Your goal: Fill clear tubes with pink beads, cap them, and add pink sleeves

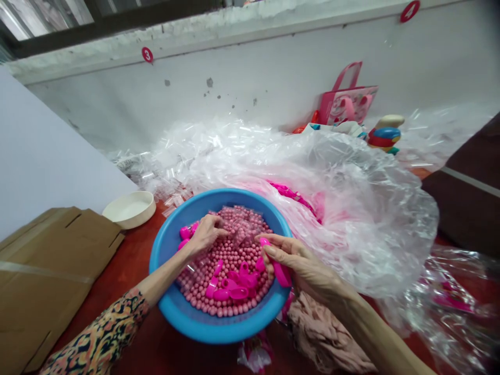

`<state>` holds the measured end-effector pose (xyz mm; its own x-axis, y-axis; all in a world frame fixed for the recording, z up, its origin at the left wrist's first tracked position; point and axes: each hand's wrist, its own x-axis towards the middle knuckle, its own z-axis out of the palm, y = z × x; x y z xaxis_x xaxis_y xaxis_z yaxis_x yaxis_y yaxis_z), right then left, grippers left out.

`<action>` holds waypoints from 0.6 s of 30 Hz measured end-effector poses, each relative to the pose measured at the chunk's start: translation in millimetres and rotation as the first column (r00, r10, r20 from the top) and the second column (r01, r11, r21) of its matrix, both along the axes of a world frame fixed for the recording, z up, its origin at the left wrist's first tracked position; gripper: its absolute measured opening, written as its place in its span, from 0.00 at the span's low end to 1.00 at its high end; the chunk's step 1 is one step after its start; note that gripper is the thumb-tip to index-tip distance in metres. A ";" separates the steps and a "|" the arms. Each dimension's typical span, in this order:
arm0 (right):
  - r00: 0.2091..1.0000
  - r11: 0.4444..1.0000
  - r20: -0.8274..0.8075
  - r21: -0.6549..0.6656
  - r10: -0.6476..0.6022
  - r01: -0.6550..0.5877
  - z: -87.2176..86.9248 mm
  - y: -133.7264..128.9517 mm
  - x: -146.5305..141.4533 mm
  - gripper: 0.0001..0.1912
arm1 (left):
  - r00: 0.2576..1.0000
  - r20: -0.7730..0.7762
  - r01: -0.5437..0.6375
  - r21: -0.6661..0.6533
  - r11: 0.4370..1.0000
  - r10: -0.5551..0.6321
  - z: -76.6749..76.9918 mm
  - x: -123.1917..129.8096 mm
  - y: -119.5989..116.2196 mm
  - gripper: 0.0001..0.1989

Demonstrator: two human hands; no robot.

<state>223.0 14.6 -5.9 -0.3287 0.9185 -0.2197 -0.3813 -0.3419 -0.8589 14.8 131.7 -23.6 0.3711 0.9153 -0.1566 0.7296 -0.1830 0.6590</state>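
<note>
A blue basin point(222, 333) holds many pink beads point(234, 250), clear packets of beads point(244, 225) and glossy magenta plastic pieces point(238, 286). Inside it at the upper left, my left hand point(208, 233) has its fingers bent down at the edge of the packets; what is between the fingertips is too small to make out. Over the basin's right side, my right hand point(287, 255) is closed on a magenta piece point(280, 268). More magenta pieces lie by the left wall of the basin, partly behind my left hand.
A large clear plastic bag point(351, 208) with magenta items lies right of the basin. Clear wrappers point(175, 151) line the wall. At left are a white round dish point(129, 209) and flattened cardboard point(50, 281). A bunched cloth point(324, 333) lies under my right forearm.
</note>
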 end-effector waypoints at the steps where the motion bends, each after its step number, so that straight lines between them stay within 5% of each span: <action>1: 1.000 1.000 0.001 0.004 -0.010 0.010 -0.5 0.4 0.2 0.17 | 0.998 0.067 -0.016 -0.037 0.999 0.018 4.4 -1.1 -3.7 0.11; 9: 0.994 0.998 0.105 0.058 -0.026 0.020 3.2 -0.4 -1.7 0.18 | 0.792 0.548 -0.104 -0.313 0.944 0.268 28.7 -6.9 -43.6 0.10; 14: 0.951 0.985 0.304 0.171 -0.046 -0.007 4.2 -2.1 -1.7 0.17 | 0.671 0.643 -0.089 -0.423 0.902 0.368 36.2 -3.5 -61.6 0.14; 18: 0.825 0.935 0.558 0.331 -0.085 -0.128 7.6 6.2 -9.6 0.10 | 0.626 0.682 -0.093 -0.418 0.904 0.380 41.6 -6.5 -74.0 0.15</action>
<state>213.4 20.8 1.7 -0.2681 0.9623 -0.0467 0.2012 0.0085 -0.9795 8.3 57.6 17.9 0.2679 0.9372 -0.2235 -0.0369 0.2418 0.9696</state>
